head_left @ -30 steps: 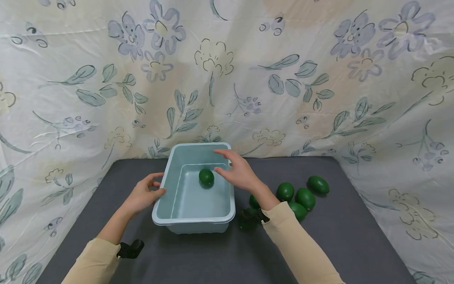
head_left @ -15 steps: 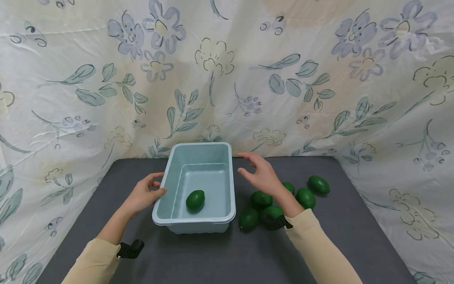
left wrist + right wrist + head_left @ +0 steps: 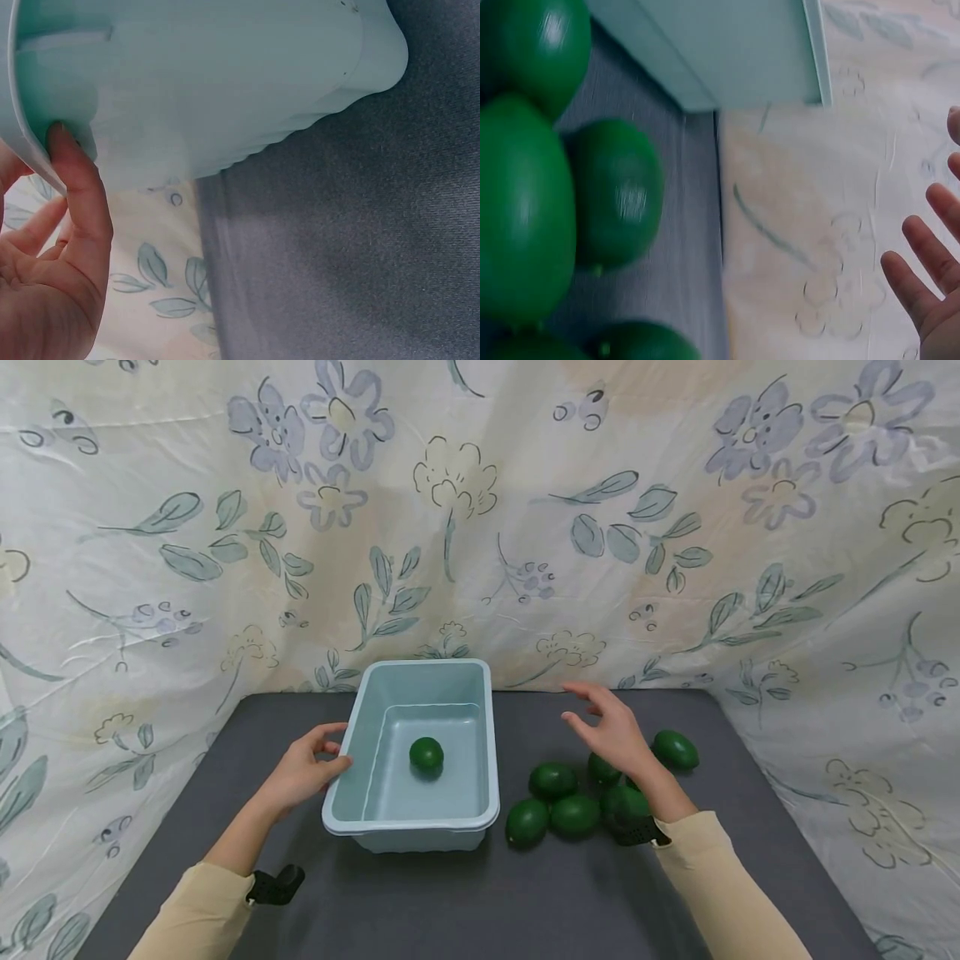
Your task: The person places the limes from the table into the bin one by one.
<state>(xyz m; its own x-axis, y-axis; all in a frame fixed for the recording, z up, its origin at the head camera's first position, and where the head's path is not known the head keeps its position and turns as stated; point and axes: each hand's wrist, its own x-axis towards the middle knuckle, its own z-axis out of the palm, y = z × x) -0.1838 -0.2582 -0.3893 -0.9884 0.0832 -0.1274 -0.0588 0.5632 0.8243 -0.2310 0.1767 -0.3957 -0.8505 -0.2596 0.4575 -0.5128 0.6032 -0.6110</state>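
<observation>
One green fruit (image 3: pixel 427 753) lay in the tub (image 3: pixel 450 797); the other fruits (image 3: pixel 575 817), seemingly left to do, sat on the tabletop (image 3: pixel 390 910) toward its four o'clock. The left hand (image 3: pixel 298 772) gripped the rim (image 3: pixel 492 743) at nine o'clock; the empty right hand (image 3: pixel 611 731) hung, fingers spread, at three o'clock.

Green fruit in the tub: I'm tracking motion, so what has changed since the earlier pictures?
The right grip moved from over the tub rightward, toward the loose fruits, empty throughout. The green fruit in the tub shifted nearer the person and left, then partly back. The left grip stays on the tub's left rim; tub and loose fruits look unmoved.
</observation>
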